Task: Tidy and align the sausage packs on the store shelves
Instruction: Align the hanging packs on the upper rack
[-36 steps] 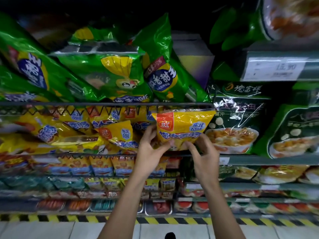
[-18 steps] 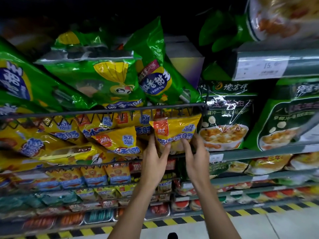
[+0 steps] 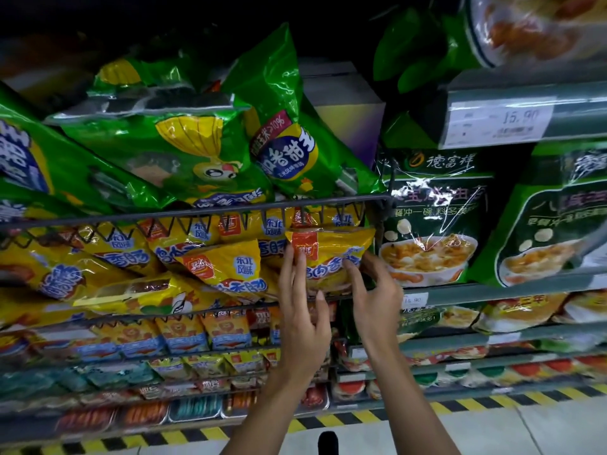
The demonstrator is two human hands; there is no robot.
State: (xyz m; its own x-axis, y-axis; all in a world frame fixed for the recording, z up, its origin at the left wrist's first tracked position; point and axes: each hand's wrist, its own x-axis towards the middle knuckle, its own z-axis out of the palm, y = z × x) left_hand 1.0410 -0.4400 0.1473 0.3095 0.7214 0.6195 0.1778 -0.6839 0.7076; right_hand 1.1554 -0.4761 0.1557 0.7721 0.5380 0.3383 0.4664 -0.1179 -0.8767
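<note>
The glossy yellow plastic sausage pack with a red corner logo [image 3: 330,257] stands at the right end of the wire-fronted middle shelf [image 3: 197,213], directly under the shelf's upper wire rail and just beside the dark green soup-mix bag [image 3: 430,218] on the adjoining section. Its long axis runs left to right, with the top edge roughly level and the face turned outward. The left hand [image 3: 303,310] lies against the left portion of the pack, fingers extended upward along its face and thumb below near the lower edge; it presses the pack and does not clench it. The right hand [image 3: 374,290] is at the lower right corner, fingers loosely curved with the tips touching the pack; whether it pinches the edge cannot be determined. The pack lies above and slightly ahead of both hands, between them, and the two hands are about equally near. The neighbouring yellow sausage pack with a blue label [image 3: 230,266] sits tilted to the left. The coming adjustment likely requires pushing the pack back and square to the rail.
</note>
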